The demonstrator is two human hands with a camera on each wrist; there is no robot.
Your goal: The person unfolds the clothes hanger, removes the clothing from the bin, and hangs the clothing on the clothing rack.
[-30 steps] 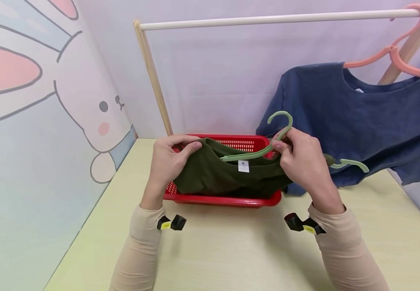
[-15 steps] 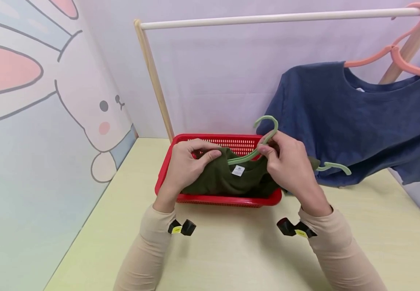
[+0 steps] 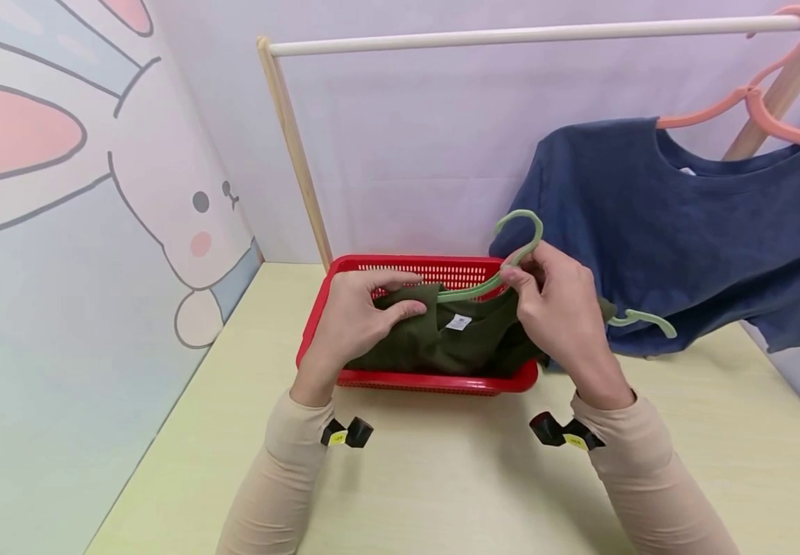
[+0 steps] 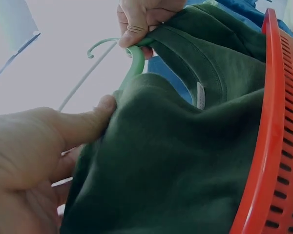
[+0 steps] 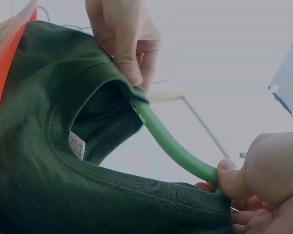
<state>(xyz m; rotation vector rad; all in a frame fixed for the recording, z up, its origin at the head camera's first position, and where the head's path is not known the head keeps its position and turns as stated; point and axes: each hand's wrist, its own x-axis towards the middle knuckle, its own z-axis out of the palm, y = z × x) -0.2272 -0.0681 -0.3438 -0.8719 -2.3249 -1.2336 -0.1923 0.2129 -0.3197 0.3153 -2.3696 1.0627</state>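
Observation:
A dark green T-shirt with a white neck label sits partly in a red basket. A light green clothes hanger runs through its neckline, the hook standing up above the collar. My left hand pinches the shirt by the shoulder next to the neckline, where one hanger arm enters the cloth. With thumb and fingers, my right hand grips the hanger below its hook, right at the collar. The other hanger end pokes out past the right side of the shirt.
A clothes rack with a white rail and wooden legs stands behind the basket. On its right end a navy T-shirt hangs from a pink hanger. A wall with a rabbit picture borders the pale table on the left.
Both hands first moved closer together and lower over the basket, the left to the right and the right to the left. The hanger's hook then rose slightly and shifted right, the left fingers resettling on the cloth.

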